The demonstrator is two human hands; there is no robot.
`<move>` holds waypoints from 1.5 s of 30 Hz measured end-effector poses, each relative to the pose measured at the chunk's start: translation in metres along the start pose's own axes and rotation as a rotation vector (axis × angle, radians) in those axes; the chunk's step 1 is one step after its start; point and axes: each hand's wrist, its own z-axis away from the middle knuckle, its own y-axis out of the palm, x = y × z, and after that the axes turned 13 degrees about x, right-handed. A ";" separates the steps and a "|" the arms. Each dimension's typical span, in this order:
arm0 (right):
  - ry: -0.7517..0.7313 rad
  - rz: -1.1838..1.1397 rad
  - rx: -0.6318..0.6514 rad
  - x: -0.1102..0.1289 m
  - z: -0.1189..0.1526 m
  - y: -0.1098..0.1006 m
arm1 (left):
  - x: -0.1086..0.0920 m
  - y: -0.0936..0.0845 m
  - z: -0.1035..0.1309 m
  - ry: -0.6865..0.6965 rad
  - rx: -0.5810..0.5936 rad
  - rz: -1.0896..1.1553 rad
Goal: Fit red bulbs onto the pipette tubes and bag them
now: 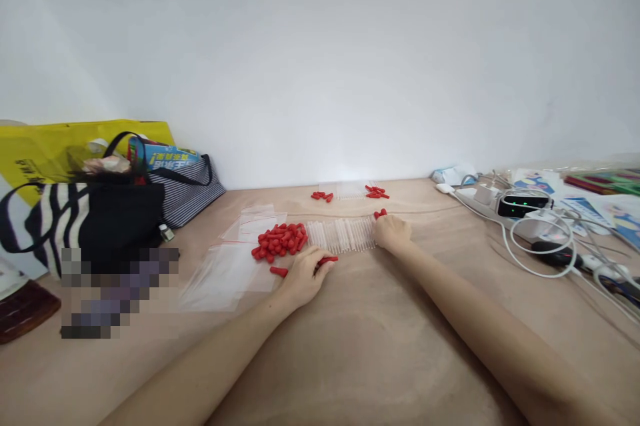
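Observation:
My left hand (pixel 303 276) is curled, palm down, with a red rubber bulb (pixel 329 259) between its thumb and fingers. Another red bulb lies by its wrist side, and a heap of red bulbs (pixel 280 243) sits just beyond. Thin clear tubes (pixel 343 235) lie side by side in a row between my two hands. At the right end of that row, my right hand (pixel 393 233) is closed, with red bulb ends (pixel 381 214) showing at its fingertips. The hand itself hides how the bulbs there meet the tubes.
Clear plastic bags (pixel 220 276) lie left of the heap. Near the wall are more tubes (pixel 350 191) and small red bulb groups (pixel 377 192). A black bag (pixel 120 219) and a striped bag (pixel 187 193) stand left. White cables (pixel 515 259) and a power strip lie right.

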 end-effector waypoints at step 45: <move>-1.062 -0.175 -0.004 -0.013 0.062 0.022 | -0.003 -0.001 0.002 0.084 0.038 0.056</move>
